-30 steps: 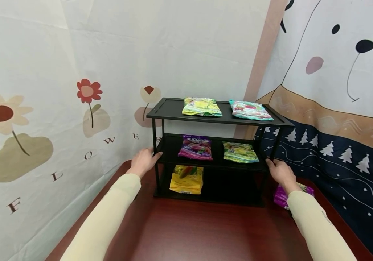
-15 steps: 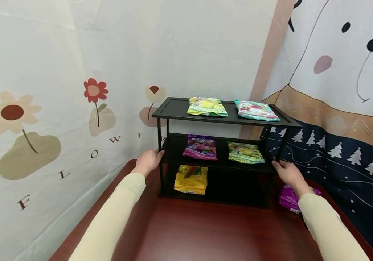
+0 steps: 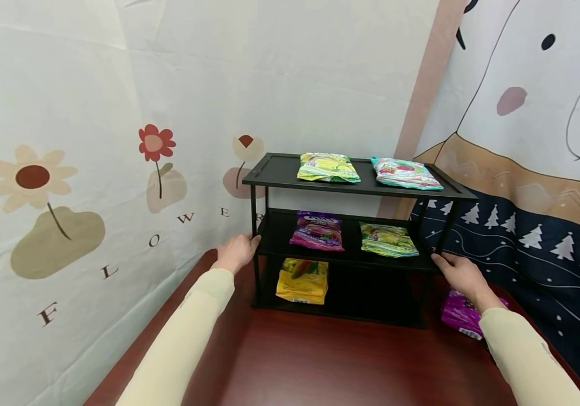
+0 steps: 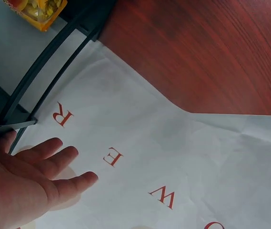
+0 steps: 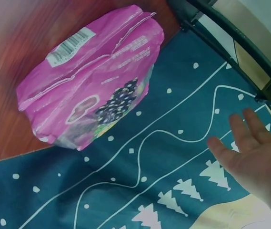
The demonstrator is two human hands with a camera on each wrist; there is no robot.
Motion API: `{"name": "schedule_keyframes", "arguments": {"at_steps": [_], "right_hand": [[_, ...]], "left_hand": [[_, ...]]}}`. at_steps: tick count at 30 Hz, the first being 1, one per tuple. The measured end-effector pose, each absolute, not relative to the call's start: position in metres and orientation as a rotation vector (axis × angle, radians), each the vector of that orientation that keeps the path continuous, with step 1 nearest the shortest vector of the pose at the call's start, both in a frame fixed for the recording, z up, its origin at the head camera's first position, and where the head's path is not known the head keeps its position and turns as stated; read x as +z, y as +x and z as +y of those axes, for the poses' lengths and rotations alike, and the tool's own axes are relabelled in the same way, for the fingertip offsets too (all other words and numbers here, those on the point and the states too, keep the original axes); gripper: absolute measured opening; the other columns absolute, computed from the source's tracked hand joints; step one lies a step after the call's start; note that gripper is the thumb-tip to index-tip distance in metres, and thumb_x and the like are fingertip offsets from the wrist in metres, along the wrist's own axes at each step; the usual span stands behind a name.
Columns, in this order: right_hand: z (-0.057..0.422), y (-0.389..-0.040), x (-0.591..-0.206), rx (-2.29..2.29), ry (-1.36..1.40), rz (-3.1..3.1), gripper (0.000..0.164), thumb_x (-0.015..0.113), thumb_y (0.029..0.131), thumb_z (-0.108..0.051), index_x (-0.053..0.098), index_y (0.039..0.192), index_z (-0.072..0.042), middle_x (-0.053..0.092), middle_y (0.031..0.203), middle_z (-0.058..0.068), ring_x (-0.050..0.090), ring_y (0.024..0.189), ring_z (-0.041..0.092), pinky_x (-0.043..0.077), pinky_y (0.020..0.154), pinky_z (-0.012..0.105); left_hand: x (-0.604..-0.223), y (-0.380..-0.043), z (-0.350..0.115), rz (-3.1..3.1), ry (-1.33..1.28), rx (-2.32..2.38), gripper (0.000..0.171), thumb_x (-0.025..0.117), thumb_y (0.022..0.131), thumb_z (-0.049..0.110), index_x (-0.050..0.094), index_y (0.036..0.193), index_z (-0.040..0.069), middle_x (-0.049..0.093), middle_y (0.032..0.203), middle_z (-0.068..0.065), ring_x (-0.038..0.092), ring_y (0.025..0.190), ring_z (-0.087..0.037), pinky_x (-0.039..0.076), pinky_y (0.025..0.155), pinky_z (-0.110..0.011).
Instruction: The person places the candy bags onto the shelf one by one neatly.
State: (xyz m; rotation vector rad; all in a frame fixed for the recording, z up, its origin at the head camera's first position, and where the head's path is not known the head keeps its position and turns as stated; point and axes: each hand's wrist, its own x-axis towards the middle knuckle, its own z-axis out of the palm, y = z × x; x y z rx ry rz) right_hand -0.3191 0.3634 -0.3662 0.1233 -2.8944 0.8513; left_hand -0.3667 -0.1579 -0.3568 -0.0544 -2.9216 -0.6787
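A black three-tier rack (image 3: 280, 169) stands on the reddish-brown table. My left hand (image 3: 234, 252) touches its left side at the middle tier, thumb by the front post. On the opposite side, my right hand (image 3: 460, 276) touches the rack at the same height. In both wrist views the visible fingers reach out fairly straight beside the frame. The top tier bears a yellow candy bag (image 3: 328, 167) and a teal-edged bag (image 3: 405, 173). A purple bag (image 3: 317, 230) and a green-yellow bag (image 3: 388, 239) lie on the middle tier; a yellow-orange bag (image 3: 302, 282) is at the bottom left.
A magenta bag (image 5: 92, 81) with dark berries printed on it lies on the table (image 3: 330, 361), right of the rack and partly behind my right wrist. Printed cloth (image 3: 87, 101) hangs behind and to the left; dark-blue tree-patterned cloth (image 3: 539, 270) hangs at the right.
The head view has swung left, so rack, bags and walls all appear farther right. Both hands keep their places at the rack's sides.
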Motion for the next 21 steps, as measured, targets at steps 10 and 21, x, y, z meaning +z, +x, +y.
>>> {"name": "schedule_keyframes", "arguments": {"at_steps": [10, 21], "right_hand": [[0.369, -0.314, -0.368, 0.813, 0.087, -2.888, 0.079, 0.023, 0.105, -0.056, 0.04, 0.145, 0.009, 0.036, 0.143, 0.041, 0.036, 0.127, 0.058, 0.03, 0.101, 0.071], [0.438, -0.293, -0.391, 0.684, -0.282, -2.946, 0.081, 0.024, 0.105, -0.056, 0.034, 0.143, 0.015, 0.029, 0.14, 0.046, 0.03, 0.122, 0.065, 0.028, 0.096, 0.075]], "left_hand": [[-0.358, -0.368, -0.162, -2.93, -0.059, -0.671, 0.055, 0.033, 0.108, 0.041, 0.048, 0.147, 0.004, 0.048, 0.147, -0.02, 0.042, 0.135, -0.043, 0.02, 0.105, -0.074], [-0.358, -0.372, -0.166, -2.934, -0.058, -0.664, 0.056, 0.033, 0.108, 0.043, 0.047, 0.148, 0.006, 0.048, 0.147, -0.019, 0.042, 0.135, -0.043, 0.021, 0.104, -0.073]]}}
